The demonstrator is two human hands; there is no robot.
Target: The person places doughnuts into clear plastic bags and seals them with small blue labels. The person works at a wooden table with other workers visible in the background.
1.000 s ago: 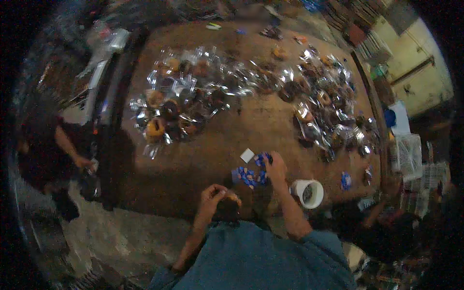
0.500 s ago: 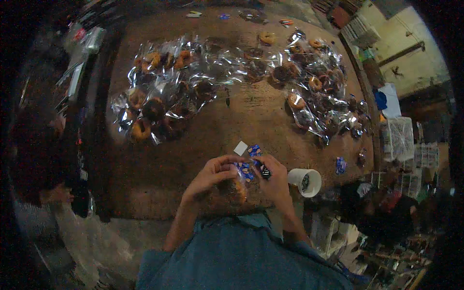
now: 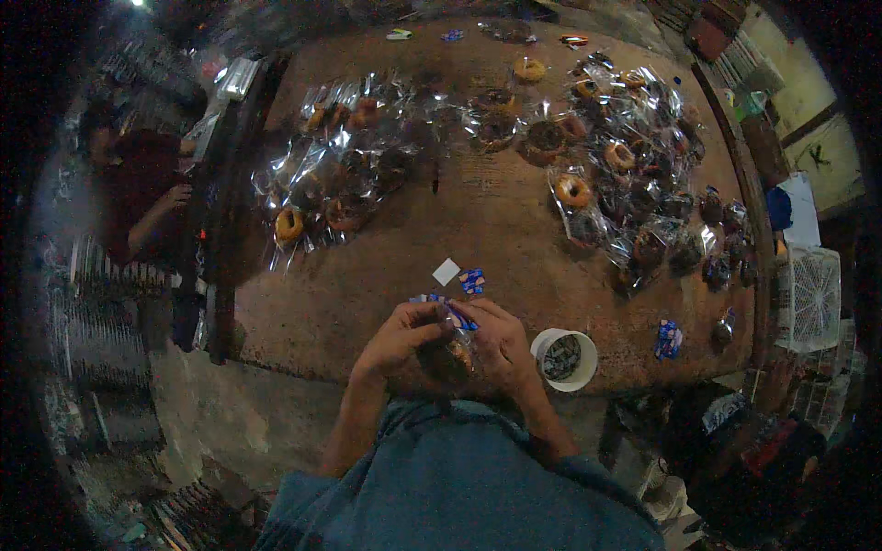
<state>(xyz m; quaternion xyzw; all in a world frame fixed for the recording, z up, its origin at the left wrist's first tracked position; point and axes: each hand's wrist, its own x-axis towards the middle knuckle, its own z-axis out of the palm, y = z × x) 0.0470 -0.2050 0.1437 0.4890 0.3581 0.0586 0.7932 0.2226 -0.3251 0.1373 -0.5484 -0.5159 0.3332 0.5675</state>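
Observation:
Close to the table's near edge, my left hand (image 3: 407,336) and my right hand (image 3: 496,340) meet, fingertips closed on a blue printed card (image 3: 465,321). Below the card hangs a clear plastic bag (image 3: 457,352) with a brownish ring-shaped item inside, apparently a doughnut. My fingers partly cover both. Just beyond my hands lie a white square card (image 3: 446,272) and another blue card (image 3: 472,281). Right of my right hand stands a white tub (image 3: 588,365) holding small grey pieces.
Bagged doughnuts are heaped at the far left (image 3: 342,213) and far right (image 3: 619,158) of the wooden table (image 3: 478,220). Blue cards (image 3: 669,340) lie near the right edge. A person (image 3: 152,197) is beyond the left edge. A white basket (image 3: 810,298) stands at right.
My right hand has moved in against the left, over the blue card. A dark striped thing visible by the right fingers earlier no longer shows. The view has shifted.

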